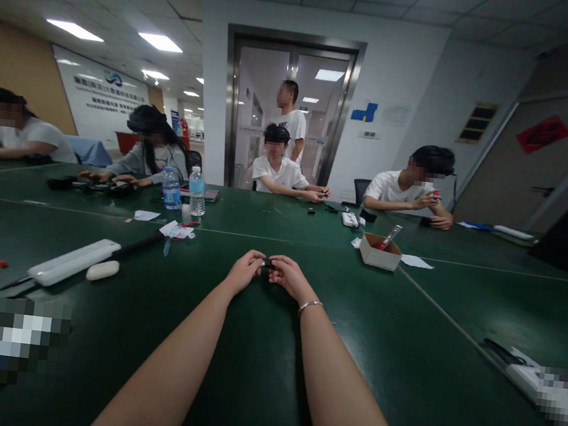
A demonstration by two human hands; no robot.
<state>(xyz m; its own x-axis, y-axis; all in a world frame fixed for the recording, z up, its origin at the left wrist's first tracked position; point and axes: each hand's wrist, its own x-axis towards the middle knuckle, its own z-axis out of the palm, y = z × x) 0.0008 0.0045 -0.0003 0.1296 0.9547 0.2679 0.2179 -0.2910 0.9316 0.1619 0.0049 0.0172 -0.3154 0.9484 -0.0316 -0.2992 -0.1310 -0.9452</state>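
Both my hands meet over the green table, pinching a small black object with a silver end (268, 264) between them. At its silver end are the closed fingertips of my left hand (245, 272). My right hand (291, 277) grips the black end, its fingers curled, and a silver bracelet (310, 307) circles that wrist. The piece is too small to name, and fingers cover part of it.
The green table (265, 375) stretches around my arms. Leftward lie a white power strip (76, 262), a pale oval object (102, 270) and two water bottles (197, 191). A small open box (380, 253) stands ahead right. Several people sit opposite, and one stands behind.
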